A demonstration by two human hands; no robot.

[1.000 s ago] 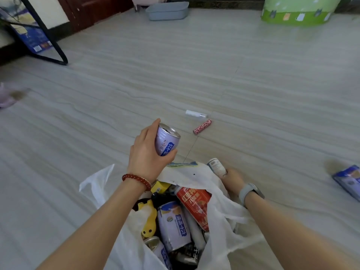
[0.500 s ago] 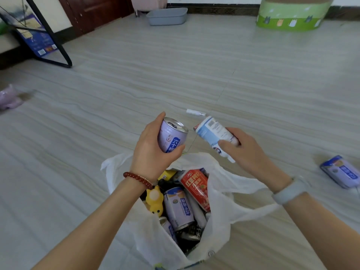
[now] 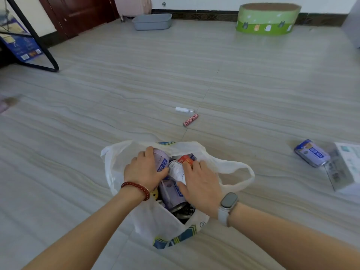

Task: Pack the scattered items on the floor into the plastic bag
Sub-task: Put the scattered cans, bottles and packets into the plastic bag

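Hands are reaching inside plastic bag point(image 3: 167, 227): my left hand point(image 3: 145, 171) is gripping a purple can point(image 3: 160, 159), my right hand point(image 3: 200, 185) is clasping a white bottle point(image 3: 176, 171).

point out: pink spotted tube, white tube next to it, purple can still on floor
pink spotted tube point(image 3: 190, 120), head view, middle of its body
white tube point(image 3: 184, 109), head view, middle of its body
purple can point(image 3: 311, 153), head view, its label side

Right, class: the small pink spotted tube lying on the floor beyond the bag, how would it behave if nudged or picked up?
The small pink spotted tube lies on its side and looks round, so a sideways nudge would probably roll it across the smooth floor. It looks slim, so likely light. Its straight shape suggests it is stiff, not floppy.
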